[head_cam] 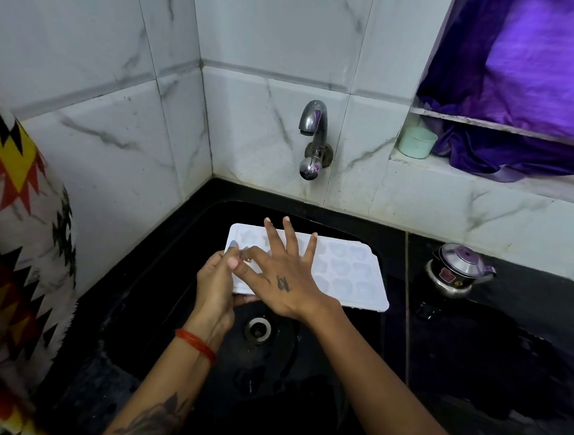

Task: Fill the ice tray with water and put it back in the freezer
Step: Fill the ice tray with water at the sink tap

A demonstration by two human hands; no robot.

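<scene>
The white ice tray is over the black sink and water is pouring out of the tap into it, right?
Not quite. The head view shows the white ice tray held over the black sink by the left hand, with the right hand spread flat on top, but the tap is dry: no water is coming out of it.

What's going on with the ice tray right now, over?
Left hand grips the white ice tray at its left end, over the black sink. Right hand spread flat on top. Tap above, no water visible. Nothing in the way.
</scene>
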